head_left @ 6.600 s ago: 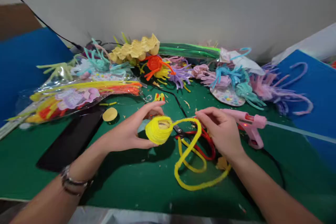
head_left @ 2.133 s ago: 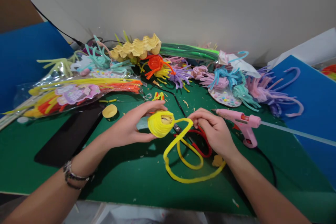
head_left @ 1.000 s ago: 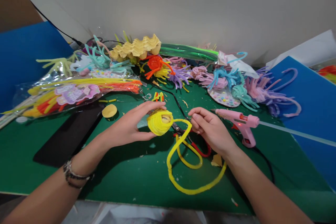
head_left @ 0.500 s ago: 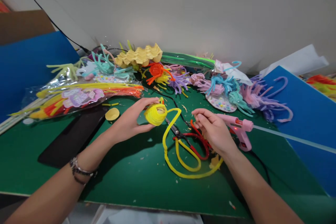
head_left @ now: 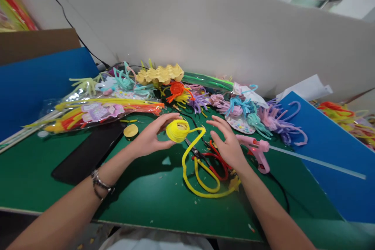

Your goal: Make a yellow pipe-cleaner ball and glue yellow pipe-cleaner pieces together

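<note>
- Pale wall (head_left: 175, 27) rises behind a green worktop (head_left: 140, 207), with one blue panel (head_left: 43, 78) at its left end and another (head_left: 310, 164) at its right.
- Over the middle of the worktop, I see the person's left hand (head_left: 150, 136) holding a yellow wound piece (head_left: 177, 132) off the surface, thumb below and fingers above, gripping it by its side; its beige-centred end tilts upward.
- From that piece a fuzzy yellow strand (head_left: 185, 164) reaches to a bend near the right hand (head_left: 225, 142), then drops and curves towards the front edge before passing by the right wrist.
- On the right hand the fingers stand parted and loosely curved, just beside the bend; from here I cannot tell whether a fingertip touches it.
- Red-handled scissors (head_left: 196, 152) lie between the hands, partly within the strand's curves.
- Just past the right hand, towards the right end, rests a pink glue gun (head_left: 258, 154), a translucent stick (head_left: 316, 161) jutting from its back.
- Left of the left hand lie a small round yellow cup (head_left: 131, 131) and a flat black device (head_left: 88, 154), the latter partly under a clear packet (head_left: 102, 113) of yellow and orange stems.
- Along the back edge sit an egg carton (head_left: 161, 74), a green bundle (head_left: 208, 82) and an orange tufted piece (head_left: 176, 89); pink and lilac tufts (head_left: 271, 119) crowd the back right corner.
</note>
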Available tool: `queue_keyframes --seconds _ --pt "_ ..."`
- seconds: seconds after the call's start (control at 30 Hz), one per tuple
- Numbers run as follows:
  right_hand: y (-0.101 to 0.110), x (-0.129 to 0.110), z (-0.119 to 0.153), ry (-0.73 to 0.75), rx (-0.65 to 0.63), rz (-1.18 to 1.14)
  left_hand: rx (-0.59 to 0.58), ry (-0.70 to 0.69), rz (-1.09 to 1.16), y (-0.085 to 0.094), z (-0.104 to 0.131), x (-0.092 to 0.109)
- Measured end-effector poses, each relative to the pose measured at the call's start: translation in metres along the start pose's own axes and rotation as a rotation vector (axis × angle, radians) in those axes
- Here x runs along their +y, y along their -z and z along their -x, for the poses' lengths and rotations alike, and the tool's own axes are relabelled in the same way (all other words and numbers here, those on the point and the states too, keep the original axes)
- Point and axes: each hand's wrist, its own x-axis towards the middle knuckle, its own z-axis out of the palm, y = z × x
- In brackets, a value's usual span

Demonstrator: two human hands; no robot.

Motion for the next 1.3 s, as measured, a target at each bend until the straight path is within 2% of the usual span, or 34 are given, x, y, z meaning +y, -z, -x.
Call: queue_keyframes --seconds 0.13,0.23,0.4,0.57,0.7,0.87,1.07,1.17,1.3 --pt "-0.006 0.003 0.001 0.086 0.087 0.02 -0.013 -0.006 -0.09 -0.001 -0.001 0.002" --pt "-0.008 0.008 0.002 0.157 0.138 0.128 -0.019 -0.033 -0.15 -0.002 -0.001 0.001" --pt "-0.009 0.016 0.007 0.3 0.094 0.292 -0.015 -0.038 -0.181 -0.003 0.0 0.0" --pt "-0.012 0.022 0.009 0.365 0.128 0.345 -0.02 -0.039 -0.198 -0.004 -0.001 0.003" --pt "-0.015 0.023 0.009 0.363 0.126 0.343 -0.026 -0.027 -0.187 -0.007 -0.001 0.004" --pt "-0.018 0.021 0.011 0.338 0.088 0.227 -0.004 -0.03 -0.164 -0.01 -0.002 0.005" --pt "-0.02 0.026 0.012 0.268 0.18 0.222 0.031 -0.006 -0.072 -0.015 0.0 0.001" --pt "-0.019 0.025 0.011 0.259 0.178 0.224 0.002 -0.013 -0.1 -0.015 0.001 -0.001" --pt "-0.016 0.024 0.011 0.262 0.102 0.203 -0.059 -0.036 -0.176 -0.014 0.002 -0.001"
